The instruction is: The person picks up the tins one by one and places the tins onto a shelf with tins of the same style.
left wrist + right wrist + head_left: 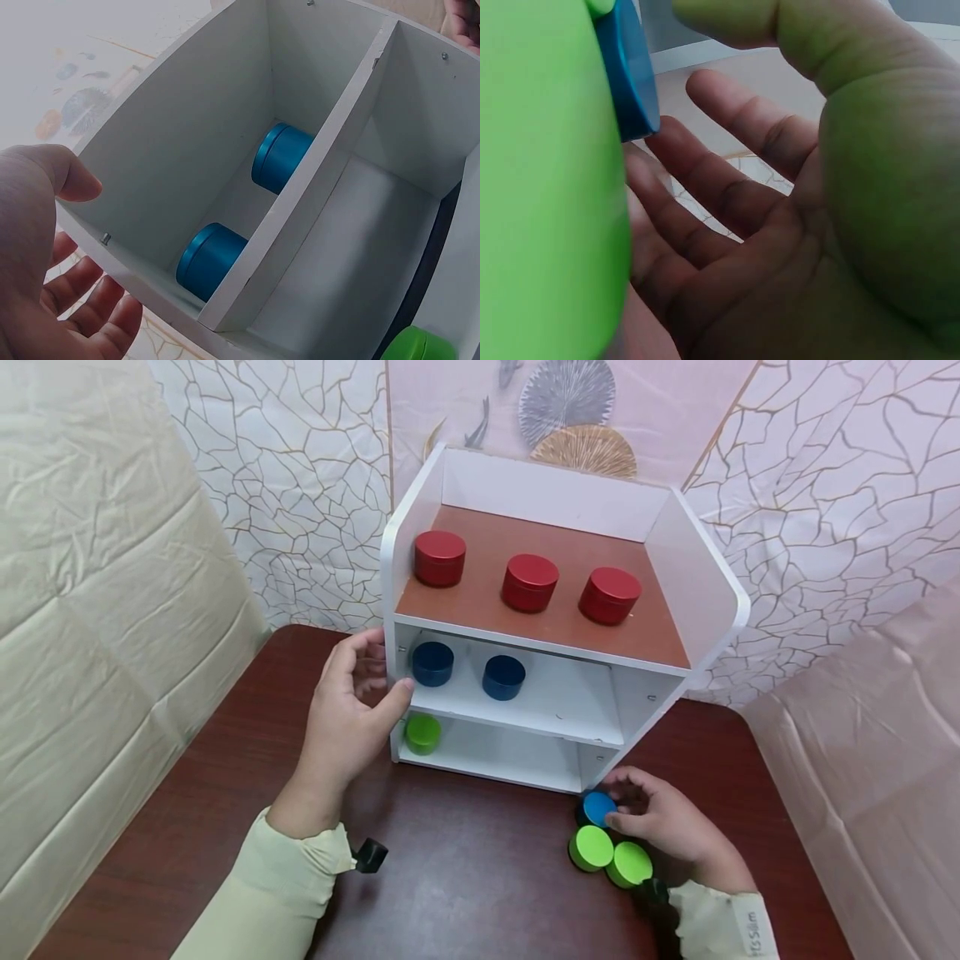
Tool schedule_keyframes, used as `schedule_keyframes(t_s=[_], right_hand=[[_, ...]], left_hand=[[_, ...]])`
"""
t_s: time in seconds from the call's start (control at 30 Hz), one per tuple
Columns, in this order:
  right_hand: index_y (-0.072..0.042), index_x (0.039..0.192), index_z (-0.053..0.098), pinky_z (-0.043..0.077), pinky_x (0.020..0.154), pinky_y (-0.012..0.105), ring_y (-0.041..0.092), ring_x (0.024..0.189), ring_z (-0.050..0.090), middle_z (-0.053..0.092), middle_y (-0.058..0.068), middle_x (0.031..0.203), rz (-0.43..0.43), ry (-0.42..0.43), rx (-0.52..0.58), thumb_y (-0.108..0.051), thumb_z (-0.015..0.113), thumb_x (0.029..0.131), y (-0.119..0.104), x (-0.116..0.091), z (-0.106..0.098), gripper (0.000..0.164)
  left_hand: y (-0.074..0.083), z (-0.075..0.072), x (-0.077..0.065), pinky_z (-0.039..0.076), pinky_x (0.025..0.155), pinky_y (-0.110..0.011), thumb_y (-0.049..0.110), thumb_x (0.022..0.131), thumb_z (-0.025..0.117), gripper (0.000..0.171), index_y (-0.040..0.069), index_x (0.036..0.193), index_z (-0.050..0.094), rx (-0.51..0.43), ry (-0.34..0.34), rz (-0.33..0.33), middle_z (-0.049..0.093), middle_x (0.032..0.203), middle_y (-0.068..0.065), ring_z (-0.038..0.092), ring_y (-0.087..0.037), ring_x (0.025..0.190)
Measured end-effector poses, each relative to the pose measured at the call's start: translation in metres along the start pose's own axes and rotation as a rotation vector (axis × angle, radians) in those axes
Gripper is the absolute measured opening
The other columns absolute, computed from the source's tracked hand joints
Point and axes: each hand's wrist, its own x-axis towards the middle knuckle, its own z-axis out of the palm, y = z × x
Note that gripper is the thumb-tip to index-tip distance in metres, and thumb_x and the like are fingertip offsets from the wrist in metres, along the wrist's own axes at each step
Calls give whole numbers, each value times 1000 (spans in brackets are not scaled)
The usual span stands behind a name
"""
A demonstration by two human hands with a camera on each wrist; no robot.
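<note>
My left hand (pixel 348 714) is at the left side of a white shelf unit (pixel 525 647), thumb over the front edge and loosely bent fingers along the outer side. On the middle shelf, beside that hand, stand two blue round tins (pixel 214 262). A green tin (pixel 423 734) is on the bottom shelf, at its left end. My right hand (pixel 663 818) reaches round a blue tin (pixel 597 808) on the table by the unit's right front corner. Its fingertips are right at the tin's rim, the thumb apart from it in the right wrist view. Two green tins (pixel 591 848) (pixel 630 865) stand just in front.
Three red tins (pixel 529 583) stand in a row on the unit's brown top, between raised white side panels. The unit stands on a dark red-brown table (pixel 465 868). Cream cloth (pixel 97 610) hangs at the left, with patterned cloth behind the unit.
</note>
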Motion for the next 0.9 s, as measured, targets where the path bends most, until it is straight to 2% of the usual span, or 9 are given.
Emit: schedule_keyframes(t_s=[0.23, 0.9], right_hand=[[-10, 142, 66, 59, 88, 28, 25, 114, 67, 73, 14, 128, 51, -43, -19, -20, 88, 98, 2, 2, 3, 50], [-10, 143, 64, 58, 86, 30, 28, 116, 65, 71, 13, 130, 54, -102, -39, -15, 86, 96, 0, 4, 5, 53]], left_hand=[[-1, 0, 1, 56, 104, -23, 20, 101, 81, 63, 18, 158, 55, -6, -2, 1, 58, 142, -6, 60, -18, 126], [-1, 0, 0, 57, 103, -21, 20, 100, 81, 64, 18, 158, 55, 2, 1, 4, 59, 142, -3, 60, -16, 125]])
